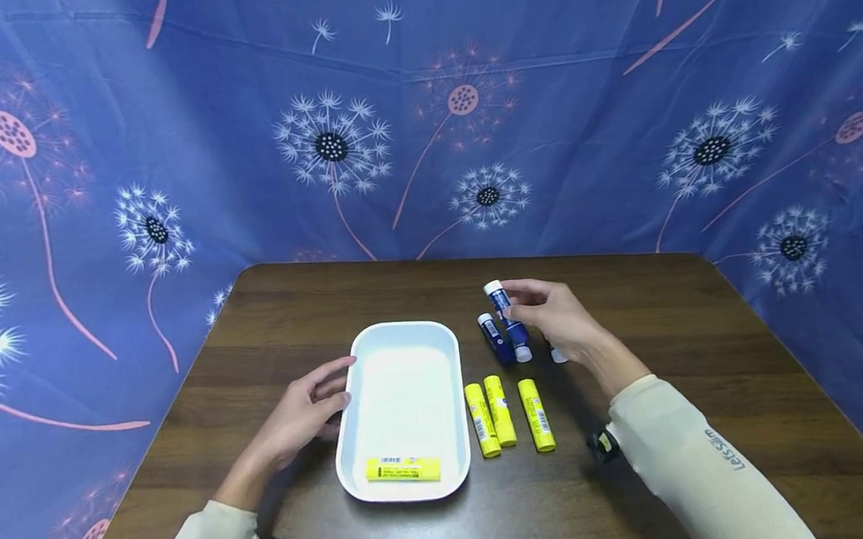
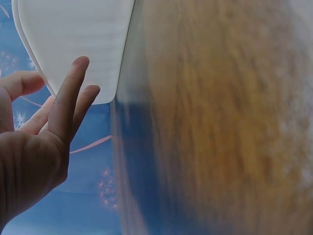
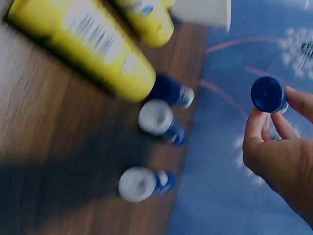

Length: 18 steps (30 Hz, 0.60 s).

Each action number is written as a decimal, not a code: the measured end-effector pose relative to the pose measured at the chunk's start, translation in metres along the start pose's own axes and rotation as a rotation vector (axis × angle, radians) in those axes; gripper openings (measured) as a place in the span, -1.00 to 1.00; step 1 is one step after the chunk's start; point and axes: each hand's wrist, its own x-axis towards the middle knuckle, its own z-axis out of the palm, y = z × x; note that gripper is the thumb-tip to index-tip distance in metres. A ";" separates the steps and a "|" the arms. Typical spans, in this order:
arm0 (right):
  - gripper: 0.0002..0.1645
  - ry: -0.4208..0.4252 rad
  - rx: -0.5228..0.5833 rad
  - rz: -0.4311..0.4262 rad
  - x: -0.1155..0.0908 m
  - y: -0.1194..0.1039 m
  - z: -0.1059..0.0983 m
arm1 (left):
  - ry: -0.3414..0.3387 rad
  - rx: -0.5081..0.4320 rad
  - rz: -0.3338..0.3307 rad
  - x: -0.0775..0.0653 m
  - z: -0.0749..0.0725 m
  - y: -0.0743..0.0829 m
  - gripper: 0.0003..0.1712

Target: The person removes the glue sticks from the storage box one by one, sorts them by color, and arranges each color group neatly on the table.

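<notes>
My right hand (image 1: 555,315) pinches a blue glue stick (image 1: 500,300) with a white end, holding it tilted above the others between thumb and fingertips. Its round blue end (image 3: 267,94) faces the right wrist camera. Below lie more blue glue sticks (image 1: 494,337), one partly covered by the hand. The left hand (image 1: 302,414) rests at the left side of a white tray (image 1: 346,451), fingers extended. In the left wrist view, its fingertips (image 2: 80,62) lie against the tray's outer wall. One yellow glue stick (image 1: 404,469) lies crosswise at the tray's near end.
Three yellow glue sticks (image 1: 536,415) lie side by side to the right of the tray. All this is on a dark wooden table (image 1: 629,306). A blue cloth (image 1: 406,121) with dandelion prints hangs behind it.
</notes>
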 end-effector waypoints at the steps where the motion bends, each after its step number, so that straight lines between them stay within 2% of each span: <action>1: -0.34 0.020 -0.007 0.015 0.001 0.003 -0.006 | 0.004 0.006 -0.002 0.000 0.000 0.000 -0.35; 8: -0.30 0.122 -0.023 0.082 0.005 0.025 -0.042 | 0.012 0.004 -0.016 -0.001 0.001 0.002 -0.36; 18: -0.28 0.219 -0.062 0.146 0.004 0.060 -0.079 | 0.020 0.009 -0.020 -0.003 0.002 0.004 -0.36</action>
